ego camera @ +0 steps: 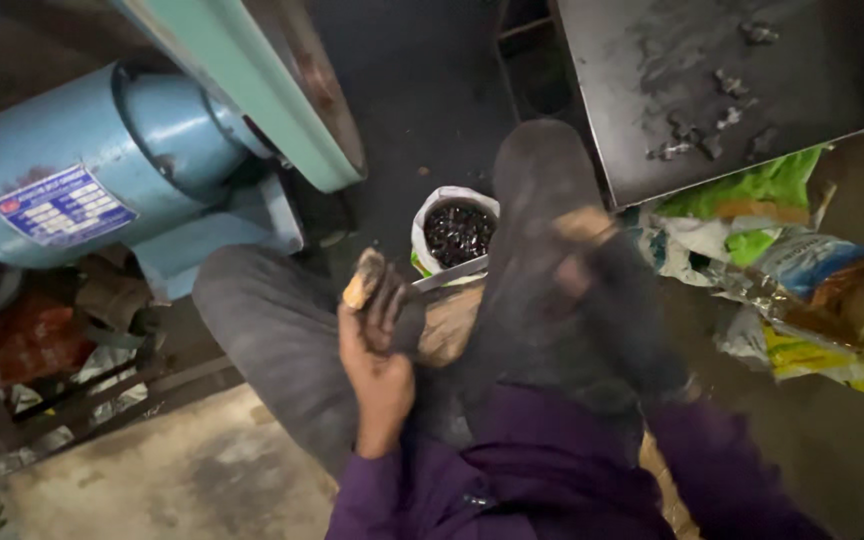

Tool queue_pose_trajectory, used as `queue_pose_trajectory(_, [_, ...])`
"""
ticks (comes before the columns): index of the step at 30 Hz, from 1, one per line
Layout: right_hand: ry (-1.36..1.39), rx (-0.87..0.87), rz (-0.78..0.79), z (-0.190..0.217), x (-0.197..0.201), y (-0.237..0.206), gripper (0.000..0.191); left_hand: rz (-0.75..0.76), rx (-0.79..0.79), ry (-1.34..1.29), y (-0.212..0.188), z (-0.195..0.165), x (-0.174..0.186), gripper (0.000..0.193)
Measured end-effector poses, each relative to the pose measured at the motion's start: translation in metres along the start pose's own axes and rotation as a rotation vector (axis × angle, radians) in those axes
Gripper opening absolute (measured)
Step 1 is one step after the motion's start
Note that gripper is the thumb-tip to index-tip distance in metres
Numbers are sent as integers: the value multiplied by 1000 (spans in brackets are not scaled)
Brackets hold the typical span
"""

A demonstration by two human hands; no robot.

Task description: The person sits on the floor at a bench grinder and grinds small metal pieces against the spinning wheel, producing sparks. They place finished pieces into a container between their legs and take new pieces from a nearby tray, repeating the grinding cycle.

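Observation:
My left hand [377,345] is raised over my lap, grimy, with a tan guard on the thumb tip. Its fingers are curled around a thin flat metal strip [449,272] that points right toward a small white bag of dark metal pieces [457,232] on the floor. My right hand [602,275] is in a dark glove with a tan fingertip and is blurred by motion above my right knee. Whether it holds anything is unclear. Both arms are in purple sleeves, and my knees in grey trousers lie under the hands.
A light blue electric motor [82,170] and a green machine guard [252,90] stand at the left. At the top right a dark metal tabletop [802,100] carries several metal scraps. Crumpled plastic bags [802,290] lie on the right, and concrete floor [172,470] shows at the lower left.

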State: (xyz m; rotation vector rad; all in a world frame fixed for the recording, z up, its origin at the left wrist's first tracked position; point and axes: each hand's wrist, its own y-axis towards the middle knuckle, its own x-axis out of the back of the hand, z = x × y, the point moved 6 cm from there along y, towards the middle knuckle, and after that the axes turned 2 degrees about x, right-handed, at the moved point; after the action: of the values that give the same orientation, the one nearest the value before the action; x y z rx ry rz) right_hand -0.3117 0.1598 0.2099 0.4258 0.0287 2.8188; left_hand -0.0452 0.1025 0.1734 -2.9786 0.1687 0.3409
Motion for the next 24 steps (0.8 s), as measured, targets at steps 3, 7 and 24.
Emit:
queue_pose_trajectory(3, [-281, -258, -280, -70, 64, 39, 36, -11, 24, 5, 5, -1, 7, 57])
queue_pose_trajectory(7, [-955, 30, -341, -131, 120, 87, 38, -42, 127, 30, 9, 8, 14, 56])
queue_pose_trajectory(24, [543, -575, 239, -72, -86, 118, 31, 113, 607, -345, 79, 74, 27, 39])
